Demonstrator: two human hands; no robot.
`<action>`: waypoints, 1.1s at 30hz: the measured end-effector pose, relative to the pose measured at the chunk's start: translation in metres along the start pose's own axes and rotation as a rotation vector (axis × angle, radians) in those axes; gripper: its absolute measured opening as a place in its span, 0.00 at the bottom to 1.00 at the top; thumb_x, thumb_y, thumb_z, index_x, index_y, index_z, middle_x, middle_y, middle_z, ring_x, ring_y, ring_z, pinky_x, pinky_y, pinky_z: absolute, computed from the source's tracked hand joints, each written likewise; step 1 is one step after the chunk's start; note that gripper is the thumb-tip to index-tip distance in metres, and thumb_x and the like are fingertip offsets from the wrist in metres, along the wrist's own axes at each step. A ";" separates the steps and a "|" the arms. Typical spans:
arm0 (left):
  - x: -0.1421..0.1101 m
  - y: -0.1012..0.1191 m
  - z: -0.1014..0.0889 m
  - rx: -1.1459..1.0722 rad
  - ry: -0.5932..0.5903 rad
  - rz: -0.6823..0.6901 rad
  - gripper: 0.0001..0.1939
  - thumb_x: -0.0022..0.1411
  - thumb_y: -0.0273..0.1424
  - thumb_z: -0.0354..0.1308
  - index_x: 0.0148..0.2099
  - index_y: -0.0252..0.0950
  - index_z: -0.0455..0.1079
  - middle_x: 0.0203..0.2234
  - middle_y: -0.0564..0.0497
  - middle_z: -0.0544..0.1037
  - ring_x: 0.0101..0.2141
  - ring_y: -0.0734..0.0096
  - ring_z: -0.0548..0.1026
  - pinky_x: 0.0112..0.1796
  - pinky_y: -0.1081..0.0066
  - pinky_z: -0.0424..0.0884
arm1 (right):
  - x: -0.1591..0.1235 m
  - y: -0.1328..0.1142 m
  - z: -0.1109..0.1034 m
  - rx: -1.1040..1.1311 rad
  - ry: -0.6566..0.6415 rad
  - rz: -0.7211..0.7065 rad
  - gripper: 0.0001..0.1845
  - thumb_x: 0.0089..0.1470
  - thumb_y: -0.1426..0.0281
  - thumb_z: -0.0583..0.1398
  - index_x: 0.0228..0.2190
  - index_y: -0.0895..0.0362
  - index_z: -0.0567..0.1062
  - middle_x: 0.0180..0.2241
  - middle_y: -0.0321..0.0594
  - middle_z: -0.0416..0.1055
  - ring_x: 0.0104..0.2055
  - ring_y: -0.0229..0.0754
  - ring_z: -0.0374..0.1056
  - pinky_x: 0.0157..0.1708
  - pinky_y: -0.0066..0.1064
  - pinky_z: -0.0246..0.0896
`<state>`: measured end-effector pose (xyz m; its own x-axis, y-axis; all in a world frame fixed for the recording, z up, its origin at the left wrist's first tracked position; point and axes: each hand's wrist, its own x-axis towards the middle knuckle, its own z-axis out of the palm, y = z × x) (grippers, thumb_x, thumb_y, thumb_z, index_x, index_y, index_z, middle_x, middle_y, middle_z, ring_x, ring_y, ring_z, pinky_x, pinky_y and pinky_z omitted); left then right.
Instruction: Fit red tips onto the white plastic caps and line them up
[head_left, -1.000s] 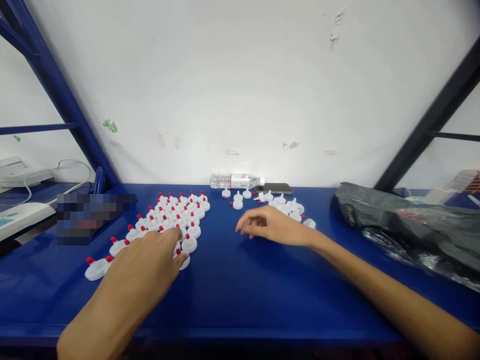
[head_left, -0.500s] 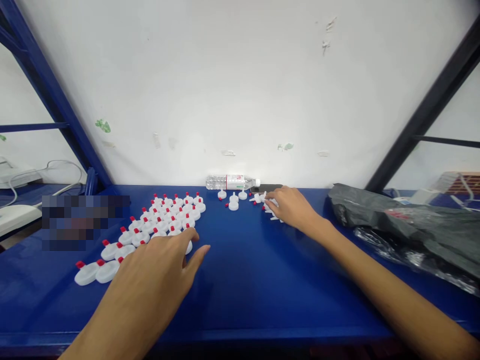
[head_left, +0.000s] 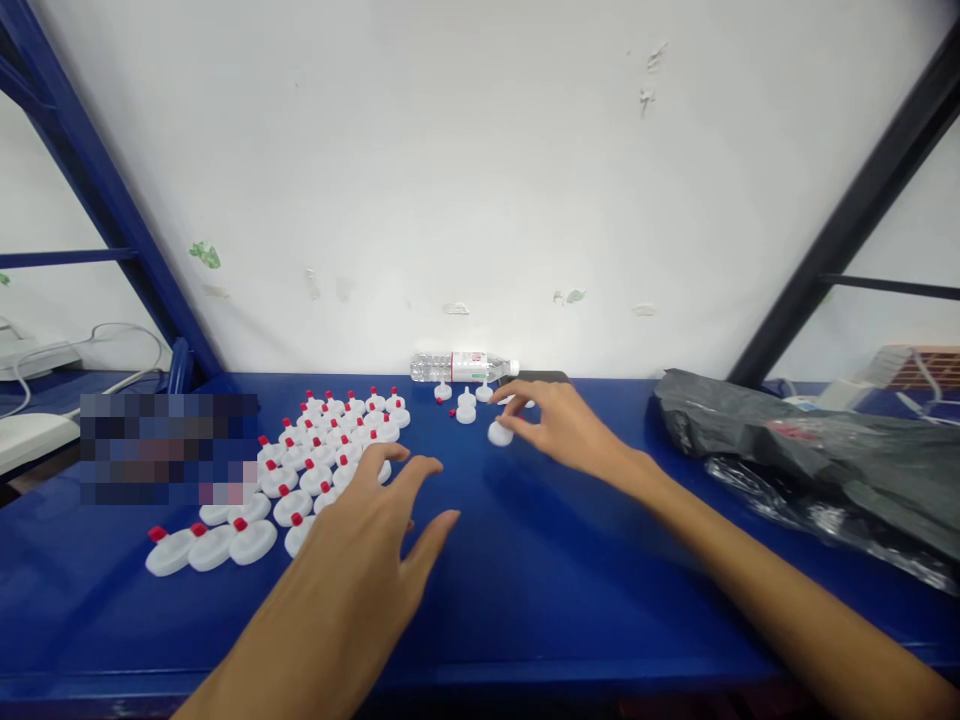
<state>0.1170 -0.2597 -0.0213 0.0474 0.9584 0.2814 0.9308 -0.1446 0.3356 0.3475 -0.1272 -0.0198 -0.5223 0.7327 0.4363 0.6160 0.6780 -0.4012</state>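
Observation:
My right hand [head_left: 559, 425] pinches a white nozzle cap [head_left: 500, 433] just above the blue table, with its wide base facing down. My left hand [head_left: 367, 560] is empty, thumb and fingers curved apart, over the right side of many red-tipped white nozzle caps [head_left: 251, 541]. These stand in close rows on the left and are partly hidden by that hand. Beyond my hands, a white nozzle cap without a red tip [head_left: 466, 408] stands upright, with a small red tip [head_left: 452, 412] beside it. More white pieces are partly covered by my right hand.
A clear plastic bottle [head_left: 469, 366] lies on its side by the wall. Behind my right hand is a flat dark object [head_left: 551, 377]. A grey plastic bag [head_left: 787, 440] covers the right of the blue table [head_left: 600, 600]. Blue shelf posts rise on the left.
My right hand has come back left and nearer from the loose pieces, bringing a white nozzle cap. My left hand has shifted right, with its fingers more spread.

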 end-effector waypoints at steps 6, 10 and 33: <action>-0.003 0.014 0.010 0.042 -0.142 0.053 0.20 0.69 0.41 0.52 0.61 0.50 0.68 0.60 0.45 0.67 0.35 0.64 0.80 0.39 0.61 0.76 | -0.005 -0.021 0.014 0.203 -0.231 -0.188 0.11 0.63 0.64 0.62 0.46 0.51 0.80 0.39 0.35 0.83 0.43 0.42 0.77 0.46 0.32 0.63; 0.002 0.021 0.009 0.088 -0.199 0.034 0.21 0.70 0.39 0.52 0.63 0.49 0.66 0.61 0.44 0.66 0.37 0.63 0.80 0.38 0.62 0.76 | 0.000 -0.002 0.009 -0.154 -0.023 -0.090 0.15 0.68 0.64 0.56 0.42 0.54 0.82 0.39 0.42 0.82 0.43 0.47 0.75 0.47 0.37 0.60; 0.022 0.016 0.040 0.150 -0.216 0.153 0.18 0.73 0.31 0.47 0.62 0.43 0.67 0.51 0.45 0.75 0.42 0.56 0.81 0.37 0.63 0.75 | -0.001 0.022 0.024 -0.430 0.051 -0.041 0.08 0.57 0.74 0.63 0.35 0.54 0.83 0.38 0.44 0.81 0.57 0.52 0.67 0.62 0.48 0.49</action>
<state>0.1473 -0.2312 -0.0454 0.2526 0.9606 0.1157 0.9493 -0.2692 0.1626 0.3476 -0.1119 -0.0480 -0.5282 0.6947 0.4882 0.7906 0.6122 -0.0158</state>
